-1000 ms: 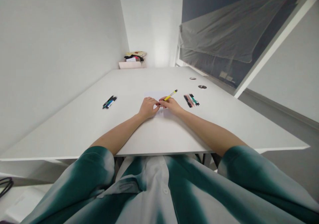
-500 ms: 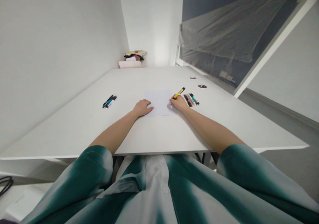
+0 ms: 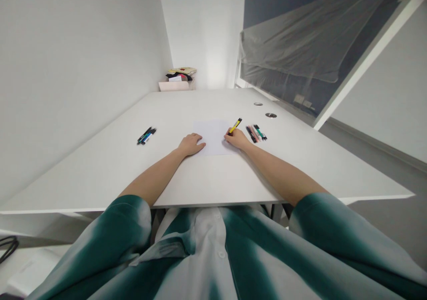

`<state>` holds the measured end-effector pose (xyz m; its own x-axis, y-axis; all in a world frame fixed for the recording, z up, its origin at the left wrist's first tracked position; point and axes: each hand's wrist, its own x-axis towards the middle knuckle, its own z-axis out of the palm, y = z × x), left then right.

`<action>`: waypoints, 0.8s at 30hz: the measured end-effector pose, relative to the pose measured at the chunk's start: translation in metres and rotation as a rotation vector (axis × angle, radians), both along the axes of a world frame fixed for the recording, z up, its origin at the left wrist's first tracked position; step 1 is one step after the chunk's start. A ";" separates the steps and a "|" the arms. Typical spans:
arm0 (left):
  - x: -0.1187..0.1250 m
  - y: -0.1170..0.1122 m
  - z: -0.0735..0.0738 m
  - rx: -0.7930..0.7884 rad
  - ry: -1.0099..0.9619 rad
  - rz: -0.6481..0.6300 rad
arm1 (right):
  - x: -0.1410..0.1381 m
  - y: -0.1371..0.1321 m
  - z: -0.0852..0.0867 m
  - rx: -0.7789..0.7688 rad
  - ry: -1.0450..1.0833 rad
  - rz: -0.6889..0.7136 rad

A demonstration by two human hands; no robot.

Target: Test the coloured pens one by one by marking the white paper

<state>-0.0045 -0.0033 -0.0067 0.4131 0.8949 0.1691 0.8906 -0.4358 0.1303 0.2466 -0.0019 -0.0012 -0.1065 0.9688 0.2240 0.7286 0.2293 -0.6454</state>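
Note:
A white sheet of paper (image 3: 213,135) lies on the white table (image 3: 207,175) in front of me. My right hand (image 3: 236,139) grips a yellow pen (image 3: 235,125) in a writing hold, its tip down at the sheet's right edge. My left hand (image 3: 191,144) rests on the table at the sheet's lower left corner, fingers loosely curled with their tips on the paper and nothing in them.
Several pens (image 3: 255,133) lie side by side just right of my right hand. Another small group of dark pens (image 3: 146,136) lies to the left. Two round cable holes (image 3: 270,115) sit further back. A box with clutter (image 3: 177,81) stands at the table's far end.
One second ago both hands met at the pen over the sheet's near edge. They have parted: the left moved to the sheet's left corner, the right carried the pen to the right edge.

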 end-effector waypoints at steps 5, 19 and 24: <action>0.000 0.001 0.000 0.007 -0.004 -0.011 | 0.001 0.004 -0.003 0.013 0.011 -0.061; 0.012 -0.008 0.005 0.247 -0.223 -0.160 | -0.015 -0.006 0.003 0.015 0.491 0.164; 0.029 -0.019 0.011 0.260 -0.266 -0.283 | -0.034 -0.019 0.008 -0.035 0.608 0.323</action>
